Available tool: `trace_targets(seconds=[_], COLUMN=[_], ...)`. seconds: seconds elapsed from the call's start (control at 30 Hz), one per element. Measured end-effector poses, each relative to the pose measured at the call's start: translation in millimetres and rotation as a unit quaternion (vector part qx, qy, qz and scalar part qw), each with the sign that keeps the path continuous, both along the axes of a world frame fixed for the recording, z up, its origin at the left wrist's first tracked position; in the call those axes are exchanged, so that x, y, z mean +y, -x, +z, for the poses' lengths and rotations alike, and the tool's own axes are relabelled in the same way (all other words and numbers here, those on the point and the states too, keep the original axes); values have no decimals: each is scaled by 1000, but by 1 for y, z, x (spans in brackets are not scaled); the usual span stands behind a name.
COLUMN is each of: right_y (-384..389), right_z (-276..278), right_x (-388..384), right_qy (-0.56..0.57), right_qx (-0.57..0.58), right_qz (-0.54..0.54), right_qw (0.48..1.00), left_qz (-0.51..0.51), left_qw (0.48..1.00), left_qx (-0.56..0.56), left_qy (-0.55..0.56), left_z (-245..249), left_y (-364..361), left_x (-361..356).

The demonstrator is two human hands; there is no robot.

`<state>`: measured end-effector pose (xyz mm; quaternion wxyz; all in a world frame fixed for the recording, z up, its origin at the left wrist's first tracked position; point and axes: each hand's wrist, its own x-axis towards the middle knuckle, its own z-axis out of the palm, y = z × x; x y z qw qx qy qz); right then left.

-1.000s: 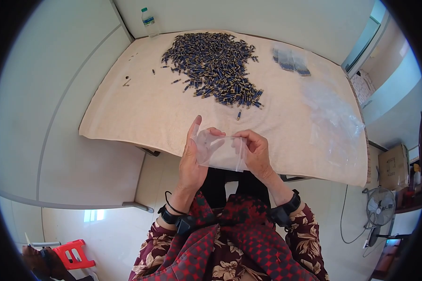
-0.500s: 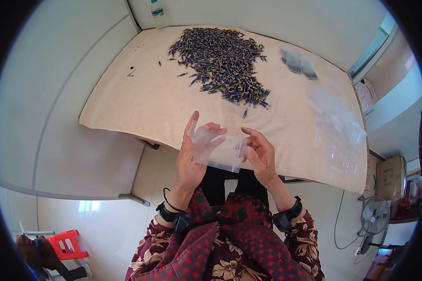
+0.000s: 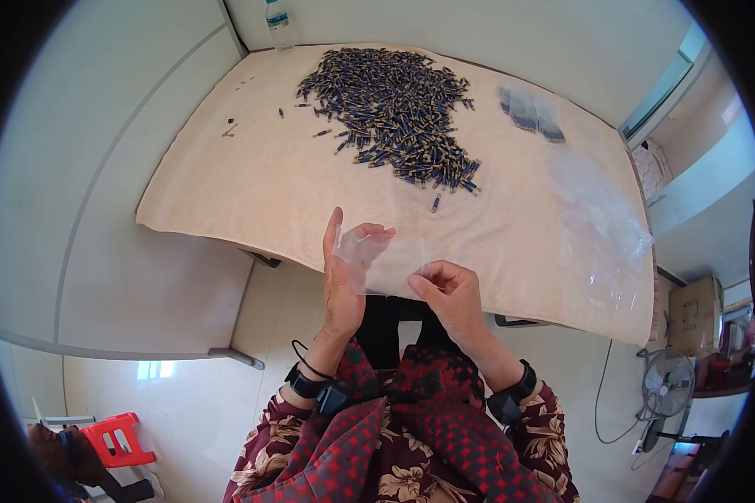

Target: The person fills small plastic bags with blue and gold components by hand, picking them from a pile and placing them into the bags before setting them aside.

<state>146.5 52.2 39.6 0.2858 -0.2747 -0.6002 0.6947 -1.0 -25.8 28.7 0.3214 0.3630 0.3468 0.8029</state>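
Between my hands, just over the table's near edge, is a small clear plastic bag (image 3: 396, 259). My left hand (image 3: 344, 289) holds its left end, with the thumb and curled fingers showing through or around the film and the index finger pointing up. At the bag's right edge, my right hand (image 3: 455, 298) pinches the film between thumb and fingers. Beyond them lies a large heap of small dark blue and brass-coloured cylindrical pieces (image 3: 386, 109); one loose piece (image 3: 435, 204) lies nearest my hands. I cannot make out anything inside the bag.
A pale cloth (image 3: 226, 189) covers the table. Filled clear bags (image 3: 533, 116) lie at the back right, with a pile of clear plastic (image 3: 604, 235) nearer. A water bottle (image 3: 278, 27) stands at the back left. On the floor are a red stool (image 3: 126, 440) and a fan (image 3: 669, 382).
My right hand has moved slightly left and down, and its spread fingers have closed into a pinch on the bag's right edge. The left hand has shifted slightly left.
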Motion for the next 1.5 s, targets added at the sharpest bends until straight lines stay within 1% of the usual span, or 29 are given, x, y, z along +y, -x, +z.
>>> trace_targets(seconds=[0.17, 0.27, 0.33, 0.4, 0.43, 0.47, 0.53, 0.57, 0.6, 0.67, 0.7, 0.8, 0.83, 0.93, 1.03, 1.1, 1.2, 1.33, 1.5], right_y=[6, 3, 3, 4, 4, 4, 4, 4, 3, 2, 1, 0, -1, -6, -4, -3, -2, -1, 2], right_z=[2, -2, 5, 11, 9, 4, -7, -11, -16, -20, -20, -17, -15, -3, 15, 17, 13, 22, 18], right_x=[7, 18, 19, 20, 20, 20, 21, 22, 24, 26, 27, 33, 36, 45, 49, 51, 55, 51, 50], right_qy=[5, -119, -133, -160, -161, -146, -114, -114, -117, -121, -122, -30, -30, 153, 156, 157, 61, 104, 77], right_qx=[22, -75, -97, -138, -139, -127, -105, -106, -86, -45, -46, -21, -21, -24, -29, -31, -84, -49, -26], right_qz=[-13, 10, 14, 23, 24, 19, 7, 8, 10, 14, 13, 55, 56, 161, 186, 199, 258, 285, 268], right_qw=[1000, 990, 986, 977, 977, 981, 988, 988, 989, 991, 991, 998, 998, 975, 970, 967, 960, 952, 960], left_qz=[35, 34, 34, 40, 43, 44, 71, 83, 83, 80, 79, 83, 86, 80, 71, 60, 58, 50, 46], left_qw=[998, 998, 997, 992, 987, 987, 975, 968, 968, 955, 948, 945, 944, 947, 950, 954, 956, 961, 966], left_qx=[50, 27, 16, 62, 84, 83, 122, 141, 140, 179, 198, 192, 189, 182, 178, 176, 179, 177, 165], left_qy=[26, 51, 63, 107, 129, 129, 171, 192, 191, 222, 237, 249, 257, 251, 244, 236, 225, 207, 194], left_z=[-11, -12, -14, -16, -17, -18, -22, -23, -23, -22, -21, -14, -13, -14, -15, -15, -12, -3, -1], left_y=[10, 16, 18, 21, 22, 23, 26, 27, 29, 34, 36, 35, 36, 38, 40, 42, 40, 39, 40], left_x=[-4, -11, -15, -17, -18, -17, -16, -15, -14, -11, -9, -1, 1, 6, 7, 7, 7, 5, 5])
